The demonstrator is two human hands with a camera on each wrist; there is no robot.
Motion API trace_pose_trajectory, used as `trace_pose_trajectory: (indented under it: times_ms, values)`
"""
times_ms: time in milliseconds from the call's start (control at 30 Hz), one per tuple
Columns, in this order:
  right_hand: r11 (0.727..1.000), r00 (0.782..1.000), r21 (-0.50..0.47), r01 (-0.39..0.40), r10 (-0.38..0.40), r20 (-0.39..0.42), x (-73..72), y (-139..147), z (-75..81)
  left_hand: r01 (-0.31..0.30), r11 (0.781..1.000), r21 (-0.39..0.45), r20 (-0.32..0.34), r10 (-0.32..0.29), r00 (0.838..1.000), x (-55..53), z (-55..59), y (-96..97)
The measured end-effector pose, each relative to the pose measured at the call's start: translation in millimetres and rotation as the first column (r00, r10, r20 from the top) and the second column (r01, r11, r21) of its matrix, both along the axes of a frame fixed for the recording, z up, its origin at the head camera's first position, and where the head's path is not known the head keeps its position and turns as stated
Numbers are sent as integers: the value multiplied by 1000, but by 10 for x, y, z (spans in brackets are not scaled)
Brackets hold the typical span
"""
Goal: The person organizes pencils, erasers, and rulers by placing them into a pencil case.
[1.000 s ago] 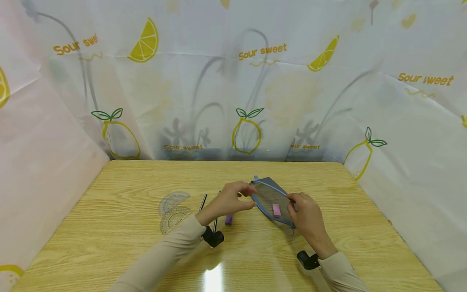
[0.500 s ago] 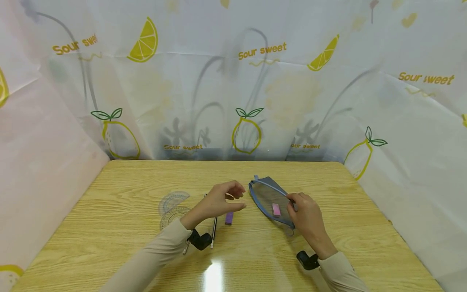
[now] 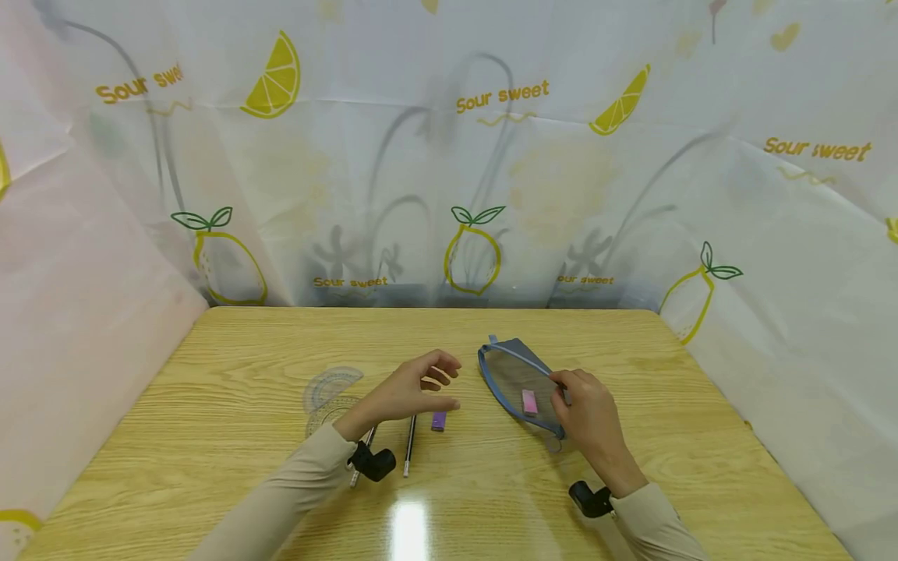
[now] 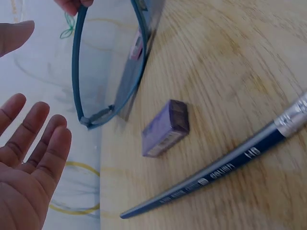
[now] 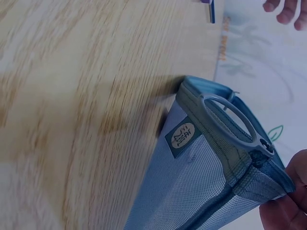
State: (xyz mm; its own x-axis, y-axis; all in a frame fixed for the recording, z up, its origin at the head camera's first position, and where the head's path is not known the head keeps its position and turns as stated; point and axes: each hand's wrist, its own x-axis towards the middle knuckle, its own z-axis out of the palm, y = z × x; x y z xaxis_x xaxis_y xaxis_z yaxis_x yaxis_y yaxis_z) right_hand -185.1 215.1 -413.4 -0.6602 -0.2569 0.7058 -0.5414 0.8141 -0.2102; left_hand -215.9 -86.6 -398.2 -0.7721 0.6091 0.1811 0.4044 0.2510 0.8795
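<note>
My right hand [image 3: 592,413] pinches the upper edge of a blue-grey mesh zip pouch [image 5: 177,177], whose mouth gapes toward the left. Inside the pouch lies a pink eraser [image 3: 529,402]. My left hand [image 3: 407,387] holds nothing; its fingers are spread and loosely bent, above the table and left of the pouch. Just below that hand a purple eraser [image 4: 165,127] rests on the wood. Beside the eraser lies a dark pencil [image 4: 211,172] with a metal ferrule. A second pencil [image 3: 363,460] is partly covered by the left wrist.
Two clear protractors [image 3: 333,383] overlap on the wooden table [image 3: 245,366], left of the pencils and partly behind the left forearm. A ring-shaped zip pull [image 5: 211,117] hangs at the pouch's near end. A lemon-print sheet [image 3: 393,171] stands behind the table.
My left hand has drawn back leftward from the pouch mouth, and more of the purple eraser and pencils shows. My right hand and the pouch have stayed in place.
</note>
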Motion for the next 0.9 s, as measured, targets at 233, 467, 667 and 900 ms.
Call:
trace_pose_trajectory:
  times_ms: [233, 467, 667, 900]
  values:
    - [1000, 1000, -1, 7, -7, 5, 6, 2, -1, -25, 1000, -9, 56, 26, 998, -21, -141, -87]
    - [1000, 1000, 3, 11, -11, -6, 5, -2, -7, -47, 998, -44, 53, 50, 997, -4, -214, -137]
    - [1000, 1000, 2, 4, -4, -6, 6, -5, -10, -47, 997, -68, 55, 51, 997, -13, -289, -153]
    - [1000, 1000, 5, 5, -5, -5, -2, -9, -21, -59, 992, -115, 29, 63, 998, -27, -413, -147]
